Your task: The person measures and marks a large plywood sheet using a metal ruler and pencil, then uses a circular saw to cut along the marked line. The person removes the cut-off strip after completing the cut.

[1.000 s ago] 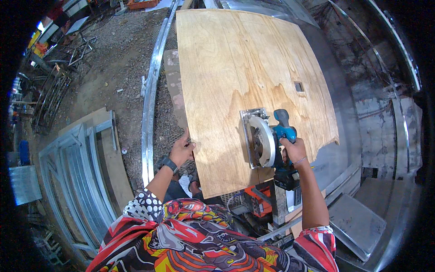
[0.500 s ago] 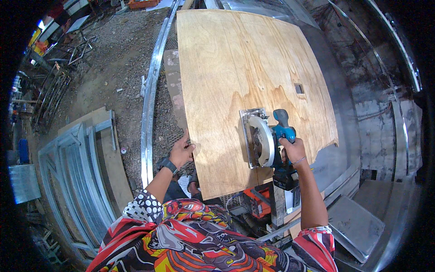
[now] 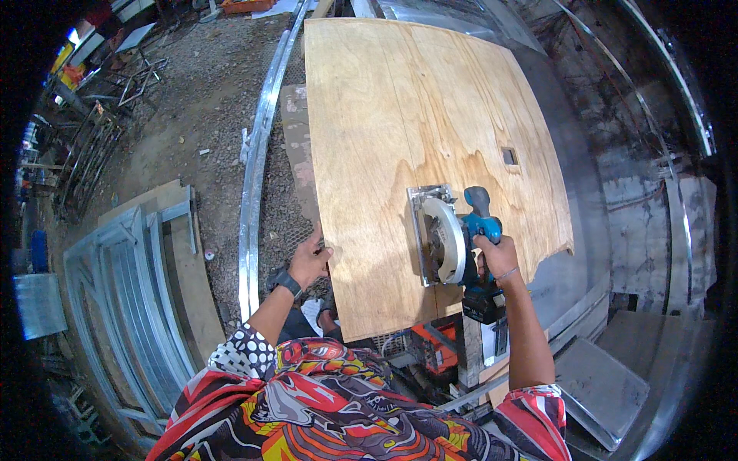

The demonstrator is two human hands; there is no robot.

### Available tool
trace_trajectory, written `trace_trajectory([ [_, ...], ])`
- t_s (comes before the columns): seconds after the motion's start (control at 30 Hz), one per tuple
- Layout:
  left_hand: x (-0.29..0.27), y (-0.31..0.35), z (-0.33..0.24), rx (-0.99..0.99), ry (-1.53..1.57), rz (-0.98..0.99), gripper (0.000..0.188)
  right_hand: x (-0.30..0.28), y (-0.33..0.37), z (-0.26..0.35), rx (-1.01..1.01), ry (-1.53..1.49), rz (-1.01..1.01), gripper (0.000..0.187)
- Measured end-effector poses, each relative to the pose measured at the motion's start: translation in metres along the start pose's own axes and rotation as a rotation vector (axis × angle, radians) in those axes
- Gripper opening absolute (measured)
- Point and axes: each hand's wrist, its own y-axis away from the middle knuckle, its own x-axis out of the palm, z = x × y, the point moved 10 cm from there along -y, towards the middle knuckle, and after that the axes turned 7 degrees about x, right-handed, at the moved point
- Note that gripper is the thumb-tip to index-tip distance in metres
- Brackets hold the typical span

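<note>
A light plywood sheet [image 3: 369, 115] lies in front of me, with a small square cutout [image 3: 509, 156] towards its right side and a notch in its lower right edge. My right hand [image 3: 496, 257] is closed round the handle of a teal and black cordless circular saw [image 3: 483, 223]. The saw rests on the sheet near its front edge, its pale guard [image 3: 453, 238] and metal base plate [image 3: 419, 230] to the left of the handle. At the sheet's left edge, my left hand [image 3: 310, 263] grips the wood, a dark watch on its wrist. Part of its fingers is hidden.
A long shiny metal bar [image 3: 257, 161] runs along the left of the sheet. Metal frames [image 3: 138, 269] lie on gravelly ground farther left. Below the sheet's front edge are an orange object [image 3: 436, 349] and a post. A stained wall [image 3: 642, 154] rises at the right.
</note>
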Motion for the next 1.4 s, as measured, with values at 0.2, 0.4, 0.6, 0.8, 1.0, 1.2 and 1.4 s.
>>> trace_trajectory([
  [0.2, -0.003, 0.002, 0.001, 0.067, -0.077, -0.003, 0.077, 0.004, 0.003, 0.005, 0.021, -0.012, 0.001, 0.027],
  [0.4, 0.0, 0.006, -0.006, 0.079, -0.141, -0.005, 0.076, 0.001, 0.001, 0.005, 0.015, -0.01, 0.005, 0.026],
  [0.6, -0.001, 0.008, -0.001, 0.091, -0.096, -0.019, 0.075, 0.001, 0.001, 0.005, -0.006, 0.006, 0.004, 0.027],
  [0.8, -0.002, 0.006, 0.012, 0.059, -0.057, -0.015, 0.076, 0.003, 0.001, 0.012, -0.017, -0.012, 0.005, 0.026],
  [1.0, 0.0, 0.007, 0.022, 0.044, -0.014, -0.02, 0.078, 0.003, 0.005, 0.011, 0.01, -0.018, 0.009, 0.026],
  [1.2, 0.001, 0.011, 0.024, 0.077, -0.071, -0.031, 0.078, 0.0, 0.001, 0.004, 0.038, 0.04, 0.027, 0.031],
  [1.4, 0.002, 0.013, 0.028, 0.114, -0.187, -0.028, 0.079, -0.001, 0.0, 0.001, 0.037, 0.024, 0.024, 0.032],
])
